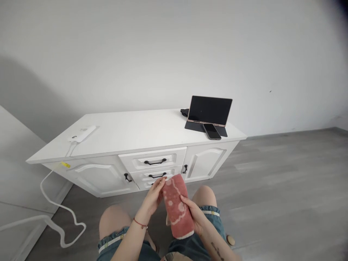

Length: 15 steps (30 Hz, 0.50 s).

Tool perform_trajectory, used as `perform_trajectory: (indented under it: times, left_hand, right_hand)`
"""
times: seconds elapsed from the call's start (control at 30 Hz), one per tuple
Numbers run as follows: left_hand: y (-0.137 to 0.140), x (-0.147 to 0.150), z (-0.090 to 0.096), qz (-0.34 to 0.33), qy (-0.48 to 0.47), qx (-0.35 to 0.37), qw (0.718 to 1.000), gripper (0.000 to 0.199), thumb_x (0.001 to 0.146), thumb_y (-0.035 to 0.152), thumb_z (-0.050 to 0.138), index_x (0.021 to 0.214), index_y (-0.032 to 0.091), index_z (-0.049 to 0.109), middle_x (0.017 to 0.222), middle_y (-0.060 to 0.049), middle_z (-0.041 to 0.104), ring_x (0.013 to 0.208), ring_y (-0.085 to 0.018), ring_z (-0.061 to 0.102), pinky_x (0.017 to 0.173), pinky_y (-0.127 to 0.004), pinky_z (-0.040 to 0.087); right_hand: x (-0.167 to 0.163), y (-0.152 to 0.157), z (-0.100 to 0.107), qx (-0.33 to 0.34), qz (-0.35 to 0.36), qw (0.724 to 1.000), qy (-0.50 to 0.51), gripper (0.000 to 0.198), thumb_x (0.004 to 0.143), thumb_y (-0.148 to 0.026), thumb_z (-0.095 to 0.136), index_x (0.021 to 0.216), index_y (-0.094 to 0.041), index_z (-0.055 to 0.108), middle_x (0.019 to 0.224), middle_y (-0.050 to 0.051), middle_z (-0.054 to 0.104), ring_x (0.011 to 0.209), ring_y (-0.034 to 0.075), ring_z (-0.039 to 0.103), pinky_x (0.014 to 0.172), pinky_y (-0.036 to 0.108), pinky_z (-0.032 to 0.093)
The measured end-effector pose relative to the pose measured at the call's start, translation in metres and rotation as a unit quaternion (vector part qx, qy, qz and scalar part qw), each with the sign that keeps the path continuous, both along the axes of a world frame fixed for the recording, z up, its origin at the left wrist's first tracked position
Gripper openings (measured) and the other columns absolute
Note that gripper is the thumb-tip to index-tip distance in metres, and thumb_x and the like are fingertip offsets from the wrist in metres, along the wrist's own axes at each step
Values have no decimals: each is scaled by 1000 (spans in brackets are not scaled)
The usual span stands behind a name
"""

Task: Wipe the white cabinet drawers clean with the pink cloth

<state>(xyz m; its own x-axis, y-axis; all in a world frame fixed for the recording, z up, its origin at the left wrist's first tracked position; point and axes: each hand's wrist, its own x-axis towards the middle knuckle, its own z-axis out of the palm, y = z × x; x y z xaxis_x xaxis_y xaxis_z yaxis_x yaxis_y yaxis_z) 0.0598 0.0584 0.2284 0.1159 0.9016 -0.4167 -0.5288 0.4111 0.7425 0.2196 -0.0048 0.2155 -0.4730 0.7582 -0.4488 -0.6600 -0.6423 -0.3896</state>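
Your knees and denim shorts (190, 246) fill the bottom of the view, and just above them both your hands hold a folded pinkish-red towel (176, 206) with a pale pattern, lifted in front of you between your knees. Your left hand (153, 197) closes on the towel's upper left edge, fingers curled around it near the top; a thin red string sits on that wrist. Your right hand (194, 215) cups the towel's lower right side from beneath, fingers pressed together along the cloth with the thumb on top. Beyond the towel stands a low white cabinet (136, 132) against the wall, with black-handled drawers (153, 159) in its middle and a door on each side. On its top at the right, a tablet (209, 110) stands propped on a dark folding cover, and a phone (211, 131) lies flat just in front of it. At the top's left end rests a white power strip (83, 133), its cable (58, 214) dropping over the edge and looping across the grey floor (285, 188).
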Motion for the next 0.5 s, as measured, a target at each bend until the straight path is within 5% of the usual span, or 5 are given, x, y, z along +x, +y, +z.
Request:
perform_trajectory:
  times: [0.13, 0.27, 0.5]
  left_hand:
    - [58, -16, -6, 123, -28, -62, 990, 9, 77, 11, 72, 80, 17, 66, 77, -5, 68, 74, -14, 66, 77, -26, 51]
    - [110, -27, -10, 167, -24, -133, 977, 14, 84, 7, 60, 75, 17, 60, 67, -3, 61, 66, -12, 62, 76, -26, 51]
    - [119, -24, -25, 151, -52, -86, 983, 19, 87, 5, 54, 72, 17, 59, 75, -5, 67, 71, -11, 63, 90, -34, 52]
  right_hand:
    - [22, -5, -9, -31, -5, 998, 61, 46, 73, -37, 67, 111, -10, 62, 95, 13, 74, 80, 24, 71, 79, 39, 54]
    - [37, -12, -16, -38, -21, 998, 44, 47, 66, -29, 66, 110, -12, 62, 98, 13, 74, 87, 26, 70, 83, 41, 53]
    - [59, -17, -27, 20, -58, 998, 31, 44, 64, -30, 61, 106, -17, 64, 110, 12, 71, 102, 26, 66, 91, 40, 50]
